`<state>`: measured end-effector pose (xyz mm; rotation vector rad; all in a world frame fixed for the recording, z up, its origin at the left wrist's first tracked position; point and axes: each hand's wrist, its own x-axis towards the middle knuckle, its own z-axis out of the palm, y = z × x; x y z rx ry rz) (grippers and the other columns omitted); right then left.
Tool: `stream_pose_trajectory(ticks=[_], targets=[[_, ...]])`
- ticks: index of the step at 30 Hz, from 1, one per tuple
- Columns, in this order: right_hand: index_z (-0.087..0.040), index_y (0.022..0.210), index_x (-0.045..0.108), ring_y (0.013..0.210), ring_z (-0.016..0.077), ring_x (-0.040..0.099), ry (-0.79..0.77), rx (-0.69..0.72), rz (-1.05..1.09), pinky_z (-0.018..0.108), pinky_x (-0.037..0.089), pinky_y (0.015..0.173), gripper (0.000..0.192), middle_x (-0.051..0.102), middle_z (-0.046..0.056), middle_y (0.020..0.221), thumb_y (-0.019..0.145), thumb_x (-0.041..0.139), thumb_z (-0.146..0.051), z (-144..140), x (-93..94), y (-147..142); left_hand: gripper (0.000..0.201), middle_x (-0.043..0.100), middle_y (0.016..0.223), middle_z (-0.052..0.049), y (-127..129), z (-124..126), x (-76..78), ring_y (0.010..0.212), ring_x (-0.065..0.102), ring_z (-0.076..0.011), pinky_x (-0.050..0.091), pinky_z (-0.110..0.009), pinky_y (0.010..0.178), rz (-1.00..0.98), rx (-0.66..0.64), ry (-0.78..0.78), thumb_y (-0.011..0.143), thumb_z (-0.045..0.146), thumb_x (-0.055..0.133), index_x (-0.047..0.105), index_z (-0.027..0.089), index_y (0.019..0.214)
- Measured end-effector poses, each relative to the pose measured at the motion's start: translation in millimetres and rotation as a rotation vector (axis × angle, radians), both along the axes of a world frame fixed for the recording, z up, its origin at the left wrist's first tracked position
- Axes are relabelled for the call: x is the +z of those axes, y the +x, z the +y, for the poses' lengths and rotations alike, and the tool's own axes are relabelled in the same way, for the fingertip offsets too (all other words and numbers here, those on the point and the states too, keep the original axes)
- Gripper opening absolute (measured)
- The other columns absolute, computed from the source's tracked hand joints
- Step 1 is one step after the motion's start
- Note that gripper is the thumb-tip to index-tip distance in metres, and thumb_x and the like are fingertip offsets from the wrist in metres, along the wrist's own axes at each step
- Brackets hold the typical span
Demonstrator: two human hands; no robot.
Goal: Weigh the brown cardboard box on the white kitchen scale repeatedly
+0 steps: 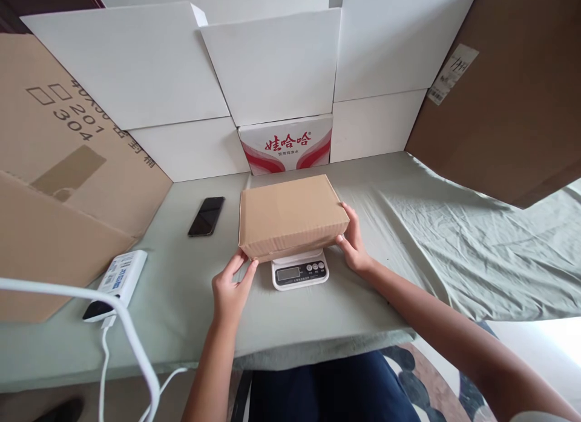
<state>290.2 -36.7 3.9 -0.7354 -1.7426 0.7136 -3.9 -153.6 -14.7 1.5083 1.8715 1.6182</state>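
The cardboard box (290,215) rests on the kitchen scale (300,269), display left uncovered; left hand (231,289) and right hand (353,240) each keep a loose, open grip at its near corners, steadying it.

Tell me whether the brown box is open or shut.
Shut: the brown box on the scale shows a flat, unbroken top with no raised flaps.

Both hands, left (231,289) and right (353,243), steady a cardboard box (290,215) (closed) on a scale (300,270).
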Motion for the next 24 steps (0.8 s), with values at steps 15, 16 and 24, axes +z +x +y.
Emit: stream_pose_trajectory(ticks=[15, 16, 24], targets=[[-0.038, 0.151, 0.036, 0.117, 0.0288, 0.058, -0.040, -0.192, 0.248, 0.050, 0.053, 0.097, 0.061, 0.053, 0.009, 0.126, 0.096, 0.040, -0.062, 21.2, -3.4, 5.8, 0.062, 0.063, 0.143, -0.016, -1.0, -4.0, 14.8, 0.129, 0.064, -0.0282, 0.052, -0.041, 0.110, -0.366, 0.132, 0.195, 0.088, 0.039, 0.075, 0.059, 0.019, 0.144], [-0.037, 0.151, 0.037, 0.117, 0.0291, 0.058, -0.033, -0.176, 0.237, 0.050, 0.053, 0.098, 0.061, 0.053, 0.009, 0.126, 0.096, 0.040, -0.062, 18.9, -3.5, 4.7, 0.061, 0.063, 0.144, -0.016, -0.6, -3.9, 14.1, 0.130, 0.063, -0.0284, 0.051, -0.041, 0.111, -0.369, 0.112, 0.172, 0.088, 0.039, 0.075, 0.059, 0.019, 0.144], [-0.038, 0.153, 0.040, 0.134, 0.0325, 0.050, -0.011, -0.032, 0.124, 0.054, 0.047, 0.110, 0.060, 0.050, 0.009, 0.144, 0.098, 0.044, -0.062, 6.6, -2.4, 1.8, 0.063, 0.062, 0.146, -0.013, -0.7, 1.0, 8.2, 0.137, 0.056, -0.0313, 0.043, -0.045, 0.118, -0.321, -0.066, -0.012, 0.086, 0.045, 0.075, 0.061, 0.021, 0.143]])
